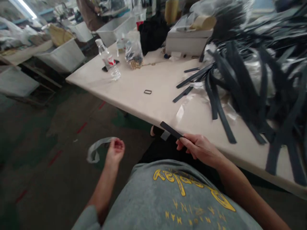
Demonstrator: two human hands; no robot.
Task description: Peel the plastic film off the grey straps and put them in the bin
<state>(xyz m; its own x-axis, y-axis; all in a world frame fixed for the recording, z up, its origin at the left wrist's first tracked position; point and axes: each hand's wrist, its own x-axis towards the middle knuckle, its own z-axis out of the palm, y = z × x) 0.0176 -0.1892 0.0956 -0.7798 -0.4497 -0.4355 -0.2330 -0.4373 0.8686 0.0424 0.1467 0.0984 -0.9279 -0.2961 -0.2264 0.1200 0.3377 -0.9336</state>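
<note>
My left hand (116, 149) is out over the floor, left of my body, with its fingers pinched on a pale translucent strip (93, 150) that curls away to the left. At the table's front edge, my right hand (198, 146) grips a short black strap (170, 129) between thumb and fingers, its free end pointing up and left. A small whitish flap (165, 135) hangs just below this strap. On the tabletop beyond lies a small dark rectangular ring (147, 92). To the right spreads a big heap of black straps (242, 86), mixed with clear plastic.
A clear plastic bottle (109, 60) stands on the pale table (129, 88) near its left corner, beside a clear bag (134, 52). Behind are a black cloth bundle (153, 32) and a white box (188, 40). White bins (63, 56) stand across the aisle; another person (88, 14) is farther back.
</note>
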